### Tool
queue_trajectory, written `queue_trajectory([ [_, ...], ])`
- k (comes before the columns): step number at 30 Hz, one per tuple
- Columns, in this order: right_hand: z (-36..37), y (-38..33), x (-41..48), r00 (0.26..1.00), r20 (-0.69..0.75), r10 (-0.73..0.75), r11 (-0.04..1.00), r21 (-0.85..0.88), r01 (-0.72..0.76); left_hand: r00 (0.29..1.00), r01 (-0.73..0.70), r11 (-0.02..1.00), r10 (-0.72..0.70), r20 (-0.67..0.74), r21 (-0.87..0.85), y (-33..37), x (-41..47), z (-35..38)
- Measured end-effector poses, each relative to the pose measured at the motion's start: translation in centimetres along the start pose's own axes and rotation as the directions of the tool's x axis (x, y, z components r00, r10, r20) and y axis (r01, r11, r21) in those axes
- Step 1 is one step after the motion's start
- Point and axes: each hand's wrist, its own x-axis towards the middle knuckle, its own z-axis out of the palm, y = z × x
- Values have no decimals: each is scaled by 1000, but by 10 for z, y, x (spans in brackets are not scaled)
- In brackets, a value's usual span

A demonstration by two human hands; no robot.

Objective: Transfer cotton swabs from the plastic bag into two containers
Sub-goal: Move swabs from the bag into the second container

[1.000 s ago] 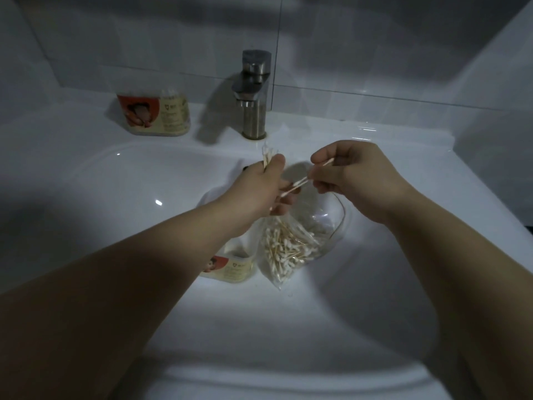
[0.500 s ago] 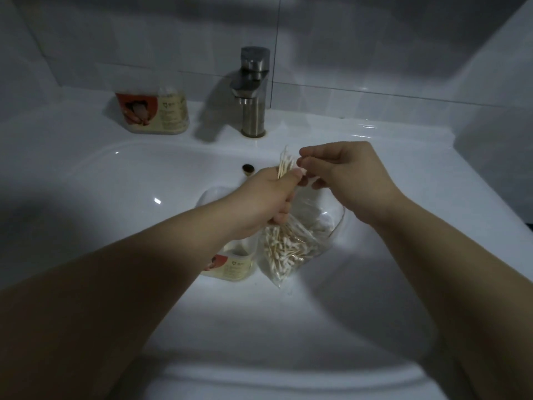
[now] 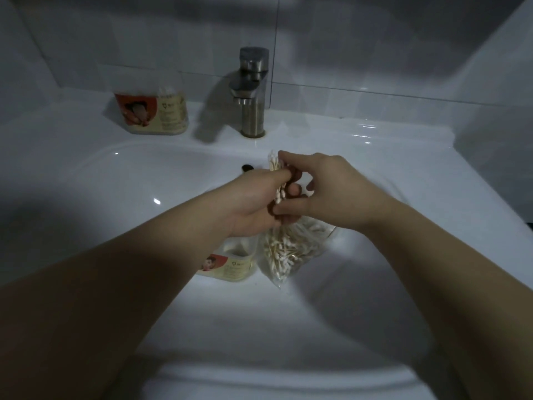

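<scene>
My left hand is closed round a bunch of cotton swabs, held upright just right of the frame's centre, with white tips poking out above my thumb. My right hand is pressed up against it. Its fingers are curled onto the same bunch, some at the top end and some lower down, so the two hands touch.

Directly below them, in the sink, lies the plastic bag with a loose heap of swabs inside; its mouth is hidden under my hands. Just left of the bag stands the near container, partly covered by my left wrist, and I cannot tell how full it is. The far container sits on the ledge at upper left, well apart, beside the faucet.

The bunch is thin and slippery, I judge. If either grip eases while I square it up, swabs could fan out and drop into the basin, perhaps rolling toward the dark hole behind my hands. The light is dim and the near container's opening is hidden, so I could also miss it or tip it over with my wrist.
</scene>
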Motion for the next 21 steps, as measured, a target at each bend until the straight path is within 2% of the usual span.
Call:
queue_trajectory([
  [3, 4, -4, -1, 996, 76, 35, 996, 77, -41, 1000, -24, 1000, 24, -4, 20, 0, -1, 0],
  [8, 2, -6, 1, 1000, 20, 11, 999, -33, -10, 1000, -22, 997, 23, -10, 78, -5, -1, 2],
  [11, 0, -8, 0, 998, 67, 2, 1000, 20, -4, 1000, -23, 995, 22, 12, 97, -6, -3, 2],
  [13, 1, -10, -1, 993, 119, -6, 1000, -22, 9, 999, -29, 992, 26, 26, 120, -5, -4, 1],
  [17, 0, -12, 0, 998, 68, -6, 996, -86, 12, 999, -32, 995, 30, 20, 94, -7, -3, 3],
  [21, -3, -15, -2, 996, 81, 49, 999, 6, -50, 993, -43, 996, 52, -107, 81, -5, 3, 2],
])
